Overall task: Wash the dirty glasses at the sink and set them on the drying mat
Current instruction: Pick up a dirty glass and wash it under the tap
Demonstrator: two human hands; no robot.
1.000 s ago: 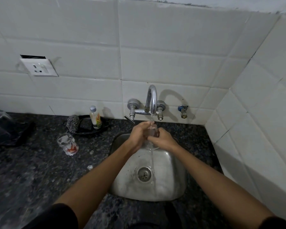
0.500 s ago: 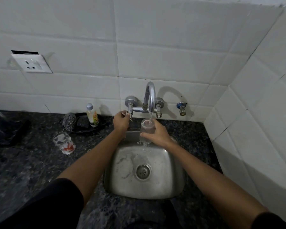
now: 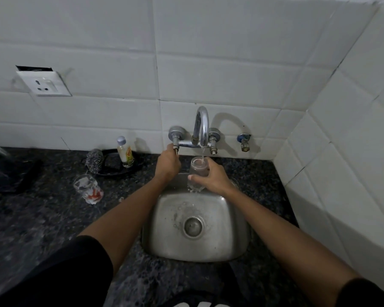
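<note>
- Starting at the far left of the desk point(image 3: 38, 218), a dark heap lies against the wall; I cannot tell whether it is the drying mat.
- A second glass point(image 3: 88, 189) stands on the dark stone, upright, streaked white with red at the bottom. It looks unwashed, so I judge the job is well short of done.
- Behind it a steel scrubber point(image 3: 95, 159) and a small bottle point(image 3: 125, 154) sit on a black dish point(image 3: 118, 171) by the wall.
- The left hand point(image 3: 167, 166) reaches up to the left tap handle point(image 3: 175, 141), fingers curled round its lower end. Whether the hand means to open or close the flow I cannot say.
- From the spout point(image 3: 201, 127) a thin stream of water falls into the glass point(image 3: 198, 173) held below it.
- That glass is upright over the back edge of the sink point(image 3: 195, 227), gripped round its body by the right hand point(image 3: 211, 177), thumb in front and fingers wrapped behind.
- Risks, as I see them: wet glass in a one-handed hold can slip and strike the steel basin or the tap.
- A sudden turn of the handle could send water splashing out of the glass onto the desk.
- The rim sits just beneath the spout, so lifting carelessly could knock glass against metal.
- Carrying it leftward, the arm must clear the standing glass or tip it over.
</note>
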